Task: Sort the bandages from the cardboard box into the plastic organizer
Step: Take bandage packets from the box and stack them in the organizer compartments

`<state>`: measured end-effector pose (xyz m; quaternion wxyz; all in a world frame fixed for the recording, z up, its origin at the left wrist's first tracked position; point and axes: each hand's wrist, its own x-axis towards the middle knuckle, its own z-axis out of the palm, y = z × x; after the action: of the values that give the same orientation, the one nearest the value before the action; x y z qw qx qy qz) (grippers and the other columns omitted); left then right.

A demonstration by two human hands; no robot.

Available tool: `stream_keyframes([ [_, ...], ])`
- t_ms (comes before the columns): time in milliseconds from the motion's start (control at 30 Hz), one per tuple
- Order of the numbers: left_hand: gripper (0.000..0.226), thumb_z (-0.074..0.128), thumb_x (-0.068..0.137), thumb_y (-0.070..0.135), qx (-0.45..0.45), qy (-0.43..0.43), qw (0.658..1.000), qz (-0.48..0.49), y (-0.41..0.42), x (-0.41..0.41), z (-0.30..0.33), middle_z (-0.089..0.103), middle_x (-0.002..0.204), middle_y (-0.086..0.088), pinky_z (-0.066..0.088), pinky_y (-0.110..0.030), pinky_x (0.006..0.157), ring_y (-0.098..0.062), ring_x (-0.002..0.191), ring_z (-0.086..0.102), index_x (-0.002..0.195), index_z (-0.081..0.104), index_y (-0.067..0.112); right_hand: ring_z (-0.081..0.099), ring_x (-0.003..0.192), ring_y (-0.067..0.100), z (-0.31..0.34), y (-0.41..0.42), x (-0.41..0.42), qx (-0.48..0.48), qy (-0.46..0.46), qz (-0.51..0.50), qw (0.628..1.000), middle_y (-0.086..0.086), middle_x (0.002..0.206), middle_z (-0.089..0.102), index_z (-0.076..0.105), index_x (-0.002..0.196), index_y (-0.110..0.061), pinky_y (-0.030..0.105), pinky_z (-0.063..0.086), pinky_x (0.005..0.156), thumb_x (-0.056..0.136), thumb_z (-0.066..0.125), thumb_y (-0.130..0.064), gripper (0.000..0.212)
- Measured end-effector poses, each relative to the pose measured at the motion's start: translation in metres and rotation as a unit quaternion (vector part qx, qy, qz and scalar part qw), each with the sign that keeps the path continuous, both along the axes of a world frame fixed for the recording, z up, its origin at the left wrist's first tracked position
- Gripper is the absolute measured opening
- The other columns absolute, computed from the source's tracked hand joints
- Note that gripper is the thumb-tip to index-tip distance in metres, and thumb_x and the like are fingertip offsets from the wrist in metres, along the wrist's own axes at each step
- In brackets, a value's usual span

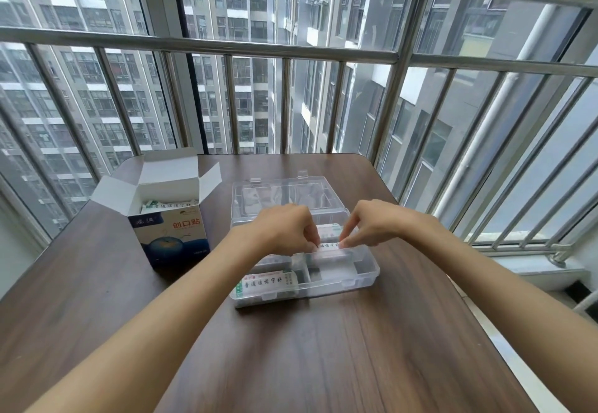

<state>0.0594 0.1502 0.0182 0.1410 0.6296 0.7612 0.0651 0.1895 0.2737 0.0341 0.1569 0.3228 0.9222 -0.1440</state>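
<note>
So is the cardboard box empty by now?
No, the cardboard box stands open with bandages showing inside its top.

Dark wood table (pixel 323 348), open cardboard box (pixel 173 237) left, clear plastic organizer (pixel 365 275) beside it

The dark brown wood-grain counter (pixel 323 348) has a smooth, faintly sheeny surface. The clear plastic organizer (pixel 359 278) and its open lid are glossy and transparent. The blue-and-white cardboard box (pixel 176 241) shows matt white inner flaps and a slightly glossy printed front. The white paper-wrapped bandages (pixel 265 283) look matt. The grey metal railing (pixel 226 46) is smooth and dully shiny.
</note>
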Motion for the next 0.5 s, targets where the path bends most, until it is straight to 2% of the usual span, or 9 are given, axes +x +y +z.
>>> stream_keyframes([
  [100,0.02,0.061,0.088,0.026,0.003,-0.006,1.0,0.001,0.0019,0.0025,-0.0001,0.071,0.104,0.011,0.052,-0.028,0.072,0.002,0.058,0.052,0.105,0.073,0.027,0.06,0.061,0.006,-0.002,0.0021,0.002,0.033,0.004,-0.006,0.999,-0.002,0.084,0.072,0.074,0.102,-0.028,0.029,0.054,0.073,0.082,0.067,-0.047,0.028],
  [267,0.018,0.063,0.086,0.029,-0.012,-0.02,1.0,0.01,0.0048,-0.0011,-0.0017,0.072,0.099,0.014,0.053,-0.026,0.073,0.007,0.042,0.054,0.101,0.073,0.029,0.06,0.058,0.004,-0.0032,0.0,0.001,0.039,-0.022,0.021,0.999,-0.003,0.094,0.072,0.069,0.11,-0.033,0.029,0.055,0.076,0.09,0.06,-0.039,0.023],
  [333,0.018,0.063,0.086,0.029,-0.009,-0.021,1.0,0.009,0.0055,0.0001,-0.0022,0.072,0.098,0.013,0.053,-0.026,0.074,0.008,0.039,0.053,0.101,0.072,0.028,0.059,0.058,0.002,-0.003,0.002,0.0,0.03,-0.021,0.022,0.999,-0.007,0.084,0.068,0.069,0.109,-0.033,0.025,0.051,0.07,0.089,0.062,-0.038,0.022],
  [400,0.018,0.063,0.086,0.028,-0.004,-0.022,1.0,0.01,0.006,0.0011,-0.0027,0.073,0.097,0.012,0.054,-0.028,0.076,0.007,0.041,0.054,0.101,0.072,0.027,0.059,0.059,0.003,-0.003,0.0024,-0.0017,0.026,-0.012,0.021,0.999,-0.006,0.086,0.068,0.072,0.104,-0.03,0.023,0.047,0.064,0.085,0.066,-0.041,0.023],
  [433,0.018,0.063,0.086,0.029,-0.003,-0.021,1.0,0.011,0.0063,0.0011,-0.0033,0.073,0.096,0.011,0.055,-0.029,0.077,0.006,0.043,0.054,0.101,0.072,0.028,0.059,0.058,0.004,-0.0026,0.0016,-0.0023,0.025,-0.007,0.015,1.0,-0.004,0.085,0.069,0.073,0.101,-0.028,0.023,0.048,0.063,0.083,0.068,-0.042,0.024],
  [500,0.017,0.063,0.085,0.03,-0.007,-0.018,1.0,0.01,0.0068,0.0004,-0.0043,0.074,0.094,0.009,0.055,-0.03,0.077,0.006,0.045,0.055,0.1,0.072,0.029,0.057,0.055,0.007,-0.0002,0.0001,-0.0023,0.028,0.004,-0.007,1.0,-0.003,0.069,0.067,0.075,0.089,-0.021,0.028,0.051,0.068,0.08,0.07,-0.045,0.025],
])
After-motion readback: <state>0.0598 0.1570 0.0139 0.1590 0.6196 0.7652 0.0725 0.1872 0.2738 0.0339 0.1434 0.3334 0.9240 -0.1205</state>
